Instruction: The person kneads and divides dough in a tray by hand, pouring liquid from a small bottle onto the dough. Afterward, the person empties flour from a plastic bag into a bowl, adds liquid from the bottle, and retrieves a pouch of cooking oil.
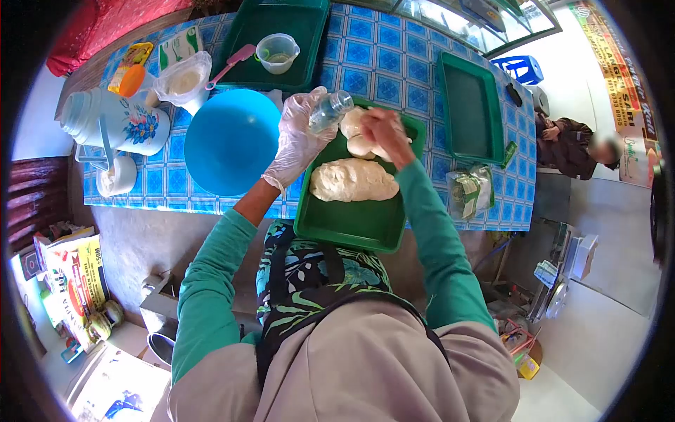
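My left hand [301, 133], in a clear plastic glove, is wrapped round a small clear bottle [330, 111] tilted toward the right. Below and right of it lies a green tray [351, 224] at the table's front edge. A long pale lump of dough [354, 180] rests across the tray's middle. Behind that, smaller dough pieces [357, 133] sit near the tray's back. Bare and blurred, my right hand [387, 133] is over the right side of these pieces. Its fingers are smeared by motion, so their pose and any hold are unclear.
Left of the tray stands a big blue bowl [232, 143], beside a floral thermos [133, 121]. Another green tray [304, 42] holds a measuring cup [277, 53]. A third tray [472, 105] and a plastic packet [470, 191] are at right. A person [573, 146] is at far right.
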`<state>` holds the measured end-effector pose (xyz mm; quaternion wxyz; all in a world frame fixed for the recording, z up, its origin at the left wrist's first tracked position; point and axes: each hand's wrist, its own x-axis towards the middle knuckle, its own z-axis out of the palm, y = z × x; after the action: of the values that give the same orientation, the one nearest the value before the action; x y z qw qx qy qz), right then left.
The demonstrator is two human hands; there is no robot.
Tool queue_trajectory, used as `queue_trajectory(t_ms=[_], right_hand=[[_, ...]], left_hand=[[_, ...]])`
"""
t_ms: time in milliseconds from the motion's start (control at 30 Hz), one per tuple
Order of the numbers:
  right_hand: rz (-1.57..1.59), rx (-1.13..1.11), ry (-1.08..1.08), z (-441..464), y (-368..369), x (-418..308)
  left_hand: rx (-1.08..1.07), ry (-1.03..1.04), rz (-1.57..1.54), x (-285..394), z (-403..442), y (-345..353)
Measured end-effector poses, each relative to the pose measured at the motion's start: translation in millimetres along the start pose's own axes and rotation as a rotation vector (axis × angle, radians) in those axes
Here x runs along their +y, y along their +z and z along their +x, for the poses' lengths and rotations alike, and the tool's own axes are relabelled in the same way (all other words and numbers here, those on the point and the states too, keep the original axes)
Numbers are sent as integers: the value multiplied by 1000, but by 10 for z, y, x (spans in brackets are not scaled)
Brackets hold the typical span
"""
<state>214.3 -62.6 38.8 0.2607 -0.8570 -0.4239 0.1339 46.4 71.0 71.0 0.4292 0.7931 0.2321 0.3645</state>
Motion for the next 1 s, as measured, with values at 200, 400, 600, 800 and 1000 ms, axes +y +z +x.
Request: queue_trajectory(t_ms=[200,400,600,800,1000], right_hand=[[763,-221,551,155,328,131],[1301,-56,560,-553,-422,-289],[1251,-71,535,-834,-254,-35],[1308,-65,573,-952,-356,-79],[1290,-66,593,-1023,-419,-109]], left_hand=[[-169,115,223,199,-57,23],[-463,319,484,96,-147,33],[-480,747,713,219,-178,237],[-555,852,848,292,-210,276],[-567,835,842,331,-259,302]])
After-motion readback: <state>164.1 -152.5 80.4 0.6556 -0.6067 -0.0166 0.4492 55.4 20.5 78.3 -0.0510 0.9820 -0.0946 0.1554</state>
